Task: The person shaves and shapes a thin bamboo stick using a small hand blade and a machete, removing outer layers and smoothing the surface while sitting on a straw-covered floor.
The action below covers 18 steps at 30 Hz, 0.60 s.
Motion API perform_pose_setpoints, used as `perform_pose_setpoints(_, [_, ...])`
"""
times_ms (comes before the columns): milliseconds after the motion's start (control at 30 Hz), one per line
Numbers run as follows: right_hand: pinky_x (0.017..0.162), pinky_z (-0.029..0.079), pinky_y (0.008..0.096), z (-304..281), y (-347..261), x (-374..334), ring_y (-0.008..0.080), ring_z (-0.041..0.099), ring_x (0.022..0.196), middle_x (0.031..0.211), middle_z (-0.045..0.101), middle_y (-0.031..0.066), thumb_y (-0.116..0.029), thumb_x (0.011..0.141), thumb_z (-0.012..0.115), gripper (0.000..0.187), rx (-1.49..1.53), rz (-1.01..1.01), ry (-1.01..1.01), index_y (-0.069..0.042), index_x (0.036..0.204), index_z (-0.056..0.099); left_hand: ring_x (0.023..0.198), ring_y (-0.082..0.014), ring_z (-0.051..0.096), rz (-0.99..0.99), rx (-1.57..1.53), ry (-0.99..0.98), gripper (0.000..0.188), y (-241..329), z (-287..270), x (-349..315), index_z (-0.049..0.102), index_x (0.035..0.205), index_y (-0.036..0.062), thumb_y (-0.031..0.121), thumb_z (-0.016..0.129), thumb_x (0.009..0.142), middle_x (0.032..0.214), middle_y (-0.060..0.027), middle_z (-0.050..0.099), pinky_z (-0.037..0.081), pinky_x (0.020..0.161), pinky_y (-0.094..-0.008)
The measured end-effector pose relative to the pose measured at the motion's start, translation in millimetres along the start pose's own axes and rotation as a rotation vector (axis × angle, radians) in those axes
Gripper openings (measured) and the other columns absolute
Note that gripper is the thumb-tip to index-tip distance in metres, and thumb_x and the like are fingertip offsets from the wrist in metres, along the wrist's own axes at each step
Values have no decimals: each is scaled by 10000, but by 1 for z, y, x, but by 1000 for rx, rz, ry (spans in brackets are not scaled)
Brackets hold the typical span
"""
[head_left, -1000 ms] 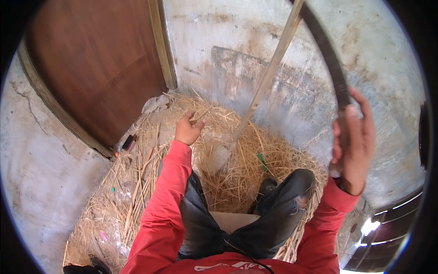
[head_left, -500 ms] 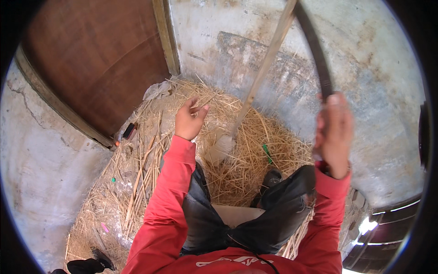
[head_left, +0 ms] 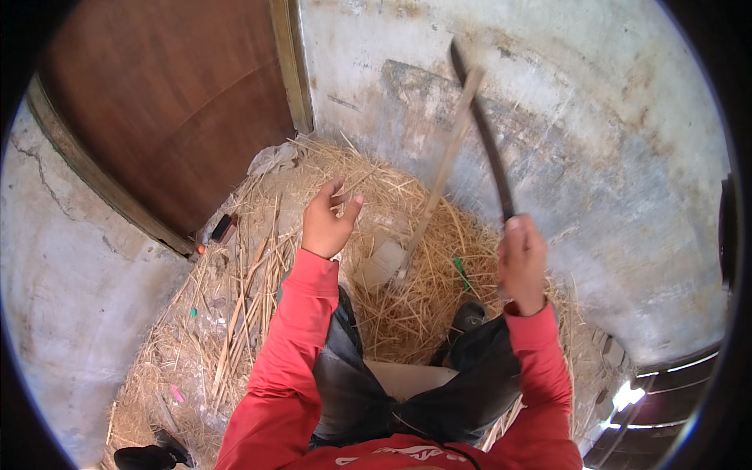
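Note:
My right hand (head_left: 522, 262) is closed around the handle of a long dark curved blade (head_left: 479, 129) that points up and away toward the wall. My left hand (head_left: 328, 219) hovers open, fingers spread, over a heap of dry straw (head_left: 392, 266) on the ground. A pale wooden stick (head_left: 442, 176) stands slanted in the straw between my two hands, its foot beside a flat pale block (head_left: 381, 264). Both arms wear red sleeves, and my dark trousers and a dark shoe (head_left: 468, 315) show below.
A brown wooden door (head_left: 164, 102) with a frame fills the upper left. A stained grey concrete wall (head_left: 595, 157) curves behind the straw. Long stalks (head_left: 239, 313) lie at the left, with small coloured scraps and a dark object (head_left: 222, 228) near the door's foot.
My right hand has swung the blade down and leftward, closer to the stick. My left hand has lifted off the straw and risen with its fingers spread.

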State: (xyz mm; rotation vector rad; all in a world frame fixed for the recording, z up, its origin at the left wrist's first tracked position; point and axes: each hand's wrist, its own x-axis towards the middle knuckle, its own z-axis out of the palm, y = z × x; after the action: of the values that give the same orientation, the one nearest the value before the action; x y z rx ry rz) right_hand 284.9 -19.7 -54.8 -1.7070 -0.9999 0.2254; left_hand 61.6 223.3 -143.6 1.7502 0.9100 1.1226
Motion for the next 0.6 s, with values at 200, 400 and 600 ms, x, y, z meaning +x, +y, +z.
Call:
perform_pose_setpoints(200, [346, 272, 199, -54, -125, 14, 27, 354, 381, 580, 419, -58, -426, 1077, 419, 455, 222, -67, 306, -18, 1131, 614, 1169, -288, 658, -49, 4, -39, 598, 6, -17, -3, 519, 1399, -66, 208, 750, 921, 1352, -226, 612, 545, 941, -378])
perform_pose_setpoints(400, [448, 321, 256, 1, 24, 1, 59, 386, 496, 612, 423, -40, -287, 1086, 423, 308, -276, -393, 173, -43, 1052, 606, 1199, -291, 637, -55, 14, -103, 598, 9, -11, -4, 497, 1411, -76, 189, 740, 933, 1370, -225, 594, 534, 974, -380])
perform_pose_setpoints(600, [481, 349, 269, 11, 18, 14, 73, 431, 531, 620, 437, -17, -281, 1091, 432, 304, -48, -77, 59, -38, 1053, 609, 1218, -297, 630, -47, 73, -123, 608, 12, -12, -2, 503, 1409, -70, 227, 739, 934, 1363, -222, 601, 516, 997, -404])
